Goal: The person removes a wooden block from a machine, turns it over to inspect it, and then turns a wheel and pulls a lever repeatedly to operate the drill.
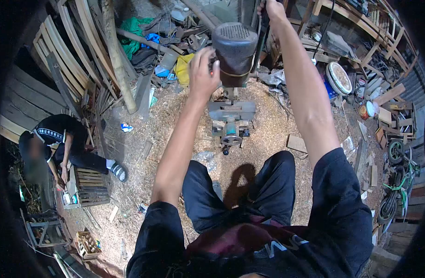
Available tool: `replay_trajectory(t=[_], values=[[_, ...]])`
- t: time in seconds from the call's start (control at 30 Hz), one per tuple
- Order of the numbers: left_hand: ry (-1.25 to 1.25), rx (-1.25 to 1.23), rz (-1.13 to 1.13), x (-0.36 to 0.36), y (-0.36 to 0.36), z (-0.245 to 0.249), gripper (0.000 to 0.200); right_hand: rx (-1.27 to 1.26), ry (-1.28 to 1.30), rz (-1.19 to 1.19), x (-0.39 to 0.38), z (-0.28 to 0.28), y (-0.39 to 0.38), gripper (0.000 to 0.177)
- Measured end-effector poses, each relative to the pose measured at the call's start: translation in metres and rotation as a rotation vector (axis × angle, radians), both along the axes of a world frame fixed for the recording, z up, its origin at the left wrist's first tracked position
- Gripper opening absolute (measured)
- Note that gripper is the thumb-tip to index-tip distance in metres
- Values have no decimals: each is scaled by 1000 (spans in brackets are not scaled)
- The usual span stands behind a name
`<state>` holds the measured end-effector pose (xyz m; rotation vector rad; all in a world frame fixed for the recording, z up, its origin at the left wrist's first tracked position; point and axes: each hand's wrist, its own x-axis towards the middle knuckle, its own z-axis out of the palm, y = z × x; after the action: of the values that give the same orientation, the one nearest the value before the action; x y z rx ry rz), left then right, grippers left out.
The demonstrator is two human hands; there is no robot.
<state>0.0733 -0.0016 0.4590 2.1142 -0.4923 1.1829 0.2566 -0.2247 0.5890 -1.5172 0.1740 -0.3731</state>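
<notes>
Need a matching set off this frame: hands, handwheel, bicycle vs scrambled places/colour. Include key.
Column 1
1. Left hand
2. Handwheel
3. Bicycle
4. Right hand

Column 2
A. Green frame
B. At the picture's top edge
C. Beside the dark motor housing, on its picture-left side
D. Below the motor housing in the picture

Pairs: 1-C, 2-D, 3-A, 4-B

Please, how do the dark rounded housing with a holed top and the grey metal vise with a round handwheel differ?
The dark rounded housing is smooth-sided; the grey metal vise is blocky. The housing stands higher; the vise sits lower. The bare left hand is beside the housing; no hand is at the vise. Both seem to be parts of one machine.
</notes>
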Motion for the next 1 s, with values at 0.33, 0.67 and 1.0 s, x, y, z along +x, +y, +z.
replay_trajectory(t=[0.33,0.67,1.0], values=[[84,295,77,15,-50,27,60,166,-266,191,-26,-21,-3,36],[92,222,148,15,-59,24,48,63,-270,157,-18,-29,-8,40],[110,193,125,15,-61,15,45,134,-415,216,-99,-56,-5,37]])
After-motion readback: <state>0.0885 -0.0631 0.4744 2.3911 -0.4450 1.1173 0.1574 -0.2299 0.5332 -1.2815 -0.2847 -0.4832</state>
